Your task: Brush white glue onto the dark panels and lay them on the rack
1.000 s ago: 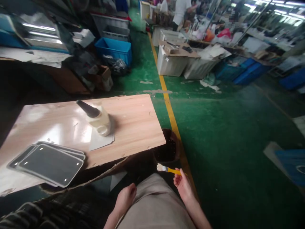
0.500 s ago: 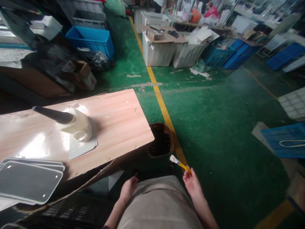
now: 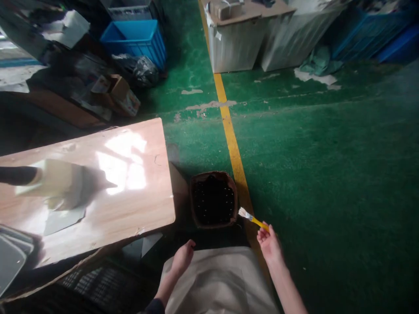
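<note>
My right hand (image 3: 270, 244) is closed around the yellow handle of a paintbrush (image 3: 253, 219), whose pale bristles point up and left beside a brown-edged box with a dark inside (image 3: 194, 200) on the floor. My left hand (image 3: 183, 256) is closed, fingers curled, over the grey-beige cloth on my lap (image 3: 222, 274); whatever it may hold is hidden. To the left, on a wood-grain table (image 3: 150, 174), a blurred cream container with a dark tapered part (image 3: 62, 183) rests over a grey sheet (image 3: 63, 220). Dark panels with light rims (image 3: 13, 257) lie at the table's near left.
A blue crate (image 3: 137, 39) and a small cardboard box (image 3: 119, 91) are beyond the table. Large pale bins (image 3: 235, 50) stand farther off, with cardboard on top. A yellow line (image 3: 231, 135) crosses the green floor. A black slatted crate (image 3: 94, 279) sits below the table.
My view has shifted right and down, so the table slides left and the floor box shows whole. My right hand still grips the paintbrush; my left hand stays closed.
</note>
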Demonstrator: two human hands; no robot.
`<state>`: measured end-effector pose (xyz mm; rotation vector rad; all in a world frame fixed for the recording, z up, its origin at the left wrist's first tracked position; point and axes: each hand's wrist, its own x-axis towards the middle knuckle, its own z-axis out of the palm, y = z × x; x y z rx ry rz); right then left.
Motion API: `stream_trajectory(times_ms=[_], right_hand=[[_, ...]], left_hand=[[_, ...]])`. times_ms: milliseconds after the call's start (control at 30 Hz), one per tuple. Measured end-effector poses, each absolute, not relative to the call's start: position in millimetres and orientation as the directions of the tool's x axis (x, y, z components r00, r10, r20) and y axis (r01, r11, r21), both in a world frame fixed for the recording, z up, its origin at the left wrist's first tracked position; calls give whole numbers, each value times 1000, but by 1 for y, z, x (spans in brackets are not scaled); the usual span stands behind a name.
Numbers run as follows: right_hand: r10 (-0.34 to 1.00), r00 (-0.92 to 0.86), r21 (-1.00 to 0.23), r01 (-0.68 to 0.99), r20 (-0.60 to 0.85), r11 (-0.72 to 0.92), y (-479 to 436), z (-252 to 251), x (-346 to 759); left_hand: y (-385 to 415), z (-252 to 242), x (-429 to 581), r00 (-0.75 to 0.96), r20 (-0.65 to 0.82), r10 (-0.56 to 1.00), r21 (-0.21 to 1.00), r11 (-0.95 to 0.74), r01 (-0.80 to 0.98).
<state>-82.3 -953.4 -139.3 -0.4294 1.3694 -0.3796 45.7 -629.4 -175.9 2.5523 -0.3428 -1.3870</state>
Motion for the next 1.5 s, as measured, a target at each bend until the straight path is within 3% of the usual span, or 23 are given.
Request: stream_trajectory(times_ms=[133,267,467,633,733,833,900,1000,1067,1200,1367,1433,1500], right_hand=[[-444,135,-446,16,-886,895,-981,-199,-70],[-435,104,-432,49,-895,901,-977,-291,-69],[-405,47,-398,115,-913,910,-954,-434,-82],[-331,66,-310,221,-941,925,-954,-488,-92],[-288,52,-267,247,-956,932,-964,-491,-91],[-290,65,-270,214,-955,939,-972,-491,-90],[-288,86,-264,217,-954,940,-974,-492,-90],[-283,107,-251,242,-953,937,-974,-493,-88],[-275,134,-236,251,-952,939,-974,-491,-85],[-251,173,-200,265,-952,943,-975,-488,-79],[-258,182,-207,261,-949,943,-976,-490,-78],[-259,171,-208,265,-951,942,-977,-491,-79],[-239,137,-191,297,-961,936,-979,-491,-78]], left_hand=[[-707,-257,63,435,-823,-365,299,-930,-216],[-766,-366,99,414,-789,-454,322,-879,-350],[-804,-543,134,500,-804,-322,122,-912,-392],[-804,-633,121,550,-775,-312,42,-893,-449],[-802,-650,104,600,-731,-327,57,-904,-423],[-798,-649,89,461,-837,-293,142,-931,-335],[-796,-642,86,311,-876,-369,270,-909,-318],[-800,-620,104,126,-812,-570,492,-785,-376],[-810,-604,135,34,-781,-623,544,-706,-454],[-845,-592,215,69,-749,-659,462,-594,-658],[-870,-631,261,395,-723,-566,95,-648,-755],[-864,-651,253,420,-692,-587,63,-628,-775],[-853,-666,236,340,-726,-598,104,-585,-804]])
